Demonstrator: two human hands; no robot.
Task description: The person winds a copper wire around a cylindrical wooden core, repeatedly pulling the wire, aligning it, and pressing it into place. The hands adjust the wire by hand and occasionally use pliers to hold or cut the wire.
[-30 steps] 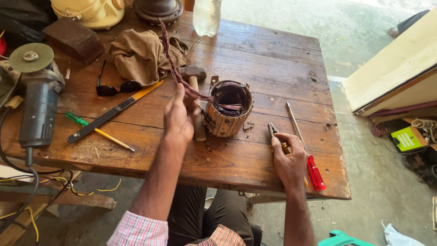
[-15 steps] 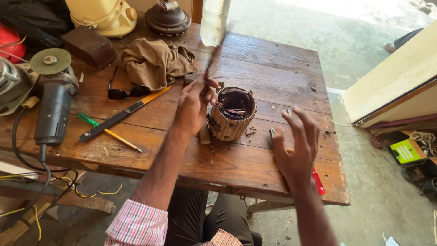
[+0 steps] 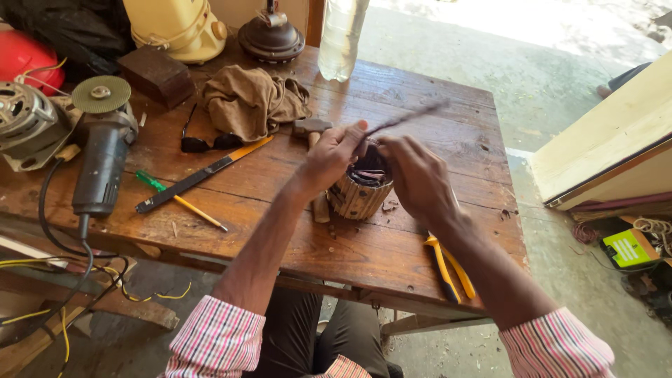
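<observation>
A cylindrical motor stator (image 3: 358, 194) with dark wire windings stands upright on the wooden table (image 3: 350, 259). My left hand (image 3: 334, 155) grips a bundle of dark wire (image 3: 409, 117) that sticks up and to the right from the stator's top. My right hand (image 3: 414, 175) rests over the stator's top right, fingers curled at the windings; whether it grips them is hidden. A hammer (image 3: 313, 127) lies behind my left hand, its handle running under my wrist. Yellow-handled pliers (image 3: 448, 267) lie by the table's front edge under my right forearm.
An angle grinder (image 3: 101, 150) with cord lies at the left beside a small motor (image 3: 24, 126). A brown cloth (image 3: 252, 101), sunglasses (image 3: 206, 142), a hacksaw blade (image 3: 203, 173), a green-and-yellow screwdriver (image 3: 180, 199), a wood block (image 3: 155, 73) and a plastic bottle (image 3: 341, 35) sit on the table.
My right hand left the table's front edge and came up onto the stator. My left hand pulled the wire bundle upward and to the right.
</observation>
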